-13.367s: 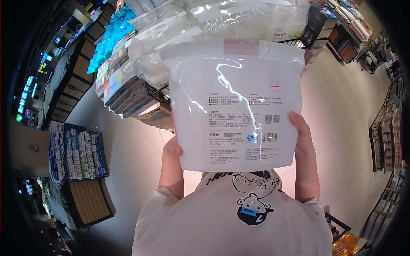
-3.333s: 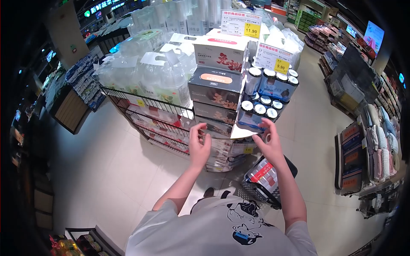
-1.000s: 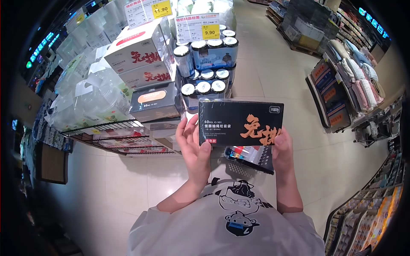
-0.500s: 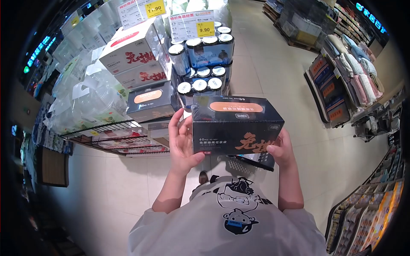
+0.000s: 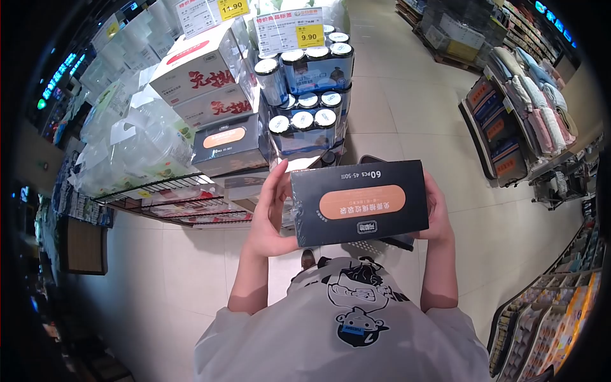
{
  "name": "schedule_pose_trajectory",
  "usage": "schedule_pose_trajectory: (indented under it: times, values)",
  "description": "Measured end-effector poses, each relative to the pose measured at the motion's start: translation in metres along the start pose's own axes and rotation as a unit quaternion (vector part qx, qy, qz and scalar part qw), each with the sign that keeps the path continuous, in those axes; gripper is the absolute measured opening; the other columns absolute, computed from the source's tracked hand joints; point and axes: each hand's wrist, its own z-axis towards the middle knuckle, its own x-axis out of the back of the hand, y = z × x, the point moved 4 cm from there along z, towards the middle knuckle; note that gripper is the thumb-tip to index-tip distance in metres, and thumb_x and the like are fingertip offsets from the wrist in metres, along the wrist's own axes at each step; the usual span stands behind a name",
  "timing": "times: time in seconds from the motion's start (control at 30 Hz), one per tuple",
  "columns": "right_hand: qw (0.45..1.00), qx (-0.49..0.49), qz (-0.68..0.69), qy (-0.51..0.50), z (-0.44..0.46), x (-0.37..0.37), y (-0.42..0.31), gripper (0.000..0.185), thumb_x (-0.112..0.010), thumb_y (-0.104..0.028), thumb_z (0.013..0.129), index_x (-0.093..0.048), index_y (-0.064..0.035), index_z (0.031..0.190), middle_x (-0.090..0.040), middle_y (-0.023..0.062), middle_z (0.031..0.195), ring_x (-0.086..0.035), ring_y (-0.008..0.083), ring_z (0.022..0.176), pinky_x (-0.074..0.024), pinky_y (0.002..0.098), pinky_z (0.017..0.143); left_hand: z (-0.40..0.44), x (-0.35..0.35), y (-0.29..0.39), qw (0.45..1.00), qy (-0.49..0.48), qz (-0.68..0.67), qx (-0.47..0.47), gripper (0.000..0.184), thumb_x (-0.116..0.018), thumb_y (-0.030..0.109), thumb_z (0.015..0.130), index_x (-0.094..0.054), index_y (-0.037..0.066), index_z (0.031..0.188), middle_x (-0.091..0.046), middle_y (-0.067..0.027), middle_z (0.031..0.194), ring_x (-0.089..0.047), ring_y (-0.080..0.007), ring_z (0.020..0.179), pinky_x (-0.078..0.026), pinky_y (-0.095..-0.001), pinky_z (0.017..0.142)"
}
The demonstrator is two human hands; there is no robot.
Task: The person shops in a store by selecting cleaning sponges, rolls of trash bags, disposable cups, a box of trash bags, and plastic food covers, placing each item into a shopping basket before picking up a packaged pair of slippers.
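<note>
Got left-hand grip (image 5: pixel 270 219) and right-hand grip (image 5: pixel 438 210) half-curled round opposite ends of a glossy black oblong box (image 5: pixel 361 204), showing off its orange pill-shaped panel (image 5: pixel 363 201).

price sign (image 5: pixel 290 30) above blue packs (image 5: pixel 319 76); textiles (image 5: pixel 540 105) right

The black carton (image 5: pixel 363 205) looks smooth and faintly glossy, the shirt (image 5: pixel 273 337) matt cloth, the rack (image 5: pixel 146 188) metal wire
</note>
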Motion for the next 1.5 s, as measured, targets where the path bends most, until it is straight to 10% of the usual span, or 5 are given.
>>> schedule_pose_trajectory:
  times: [0.2,0.33,0.43,1.03,1.5]
  values:
    - [0.999,-0.004,0.009,0.037,0.005,-0.006,-0.002,0.100,-0.090,-0.028,0.068,-0.039,0.0039,0.148,-0.049,0.0110,0.142,-0.055,0.0250,0.128,-0.0452,0.0367,0.106,-0.002,-0.008,-0.004,0.994,-0.006,-0.059,0.087,0.119,-0.092,0.017,0.056,-0.028,-0.005,0.153,-0.053,-0.0111,0.138,-0.050,-0.0181,0.127,-0.035,-0.0329,0.108]
    - [0.986,-0.107,0.019,0.130,0.006,-0.006,0.005,0.094,-0.076,-0.053,0.083,-0.039,0.0035,0.148,-0.059,0.0047,0.108,-0.063,0.0080,0.085,-0.0481,0.0176,0.072,0.001,-0.026,0.000,0.965,0.039,-0.164,0.203,0.081,-0.082,0.018,0.073,-0.041,0.000,0.140,-0.057,-0.0071,0.125,-0.056,-0.0143,0.115,-0.045,-0.0282,0.099]
    - [0.970,-0.162,0.027,0.182,0.006,-0.005,0.009,0.065,-0.062,-0.047,0.096,-0.046,-0.0005,0.140,-0.048,-0.0053,0.083,-0.034,0.0002,0.061,-0.0303,0.0182,0.055,-0.014,-0.022,-0.036,0.932,0.018,-0.211,0.293,0.065,-0.072,0.034,0.084,-0.046,0.004,0.135,-0.063,-0.0027,0.110,-0.058,-0.0073,0.092,-0.044,-0.0209,0.074]
    - [0.976,-0.113,-0.009,0.186,0.002,-0.010,0.015,0.040,-0.065,-0.011,0.097,-0.048,0.0002,0.131,-0.055,0.0033,0.102,-0.057,0.0044,0.085,-0.0475,0.0195,0.071,-0.023,-0.065,-0.044,0.666,0.081,-0.531,0.517,0.064,-0.060,0.065,0.080,-0.064,0.013,0.116,-0.068,-0.0042,0.106,-0.058,-0.0220,0.082,-0.036,-0.0291,0.061]
    - [0.979,-0.095,-0.015,0.181,-0.002,-0.016,0.011,0.044,-0.064,-0.008,0.097,-0.043,0.0000,0.135,-0.056,0.0055,0.107,-0.058,0.0068,0.090,-0.0485,0.0206,0.077,-0.033,-0.072,-0.043,0.645,0.084,-0.558,0.516,0.067,-0.058,0.067,0.080,-0.065,0.011,0.116,-0.068,-0.0077,0.107,-0.061,-0.0262,0.081,-0.039,-0.0319,0.065]
